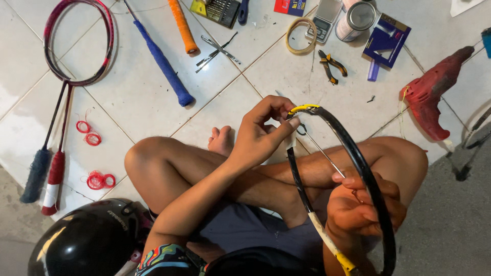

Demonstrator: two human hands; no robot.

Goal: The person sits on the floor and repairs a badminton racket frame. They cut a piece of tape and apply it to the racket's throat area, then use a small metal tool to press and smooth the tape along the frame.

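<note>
White floor tiles (225, 102) carry the work; the person sits cross-legged on them. Left hand (263, 134): fingers pinched shut on the top of a black racket frame (358, 158), at its yellow-taped tip. Right hand (360, 207): closed around the frame's lower side, also gripping a thin metal awl (319, 148) whose point reaches up toward the taped tip. The frame is held upright over the lap, unstrung.

Around: small pliers (331, 65) and metal clamps (217, 51) lie on the tiles ahead. A blue-handled racket (163, 64) and an orange grip (182, 25) lie further left. A red tool (434, 97) sits at right. A black helmet (87, 240) rests beside the left knee.
</note>
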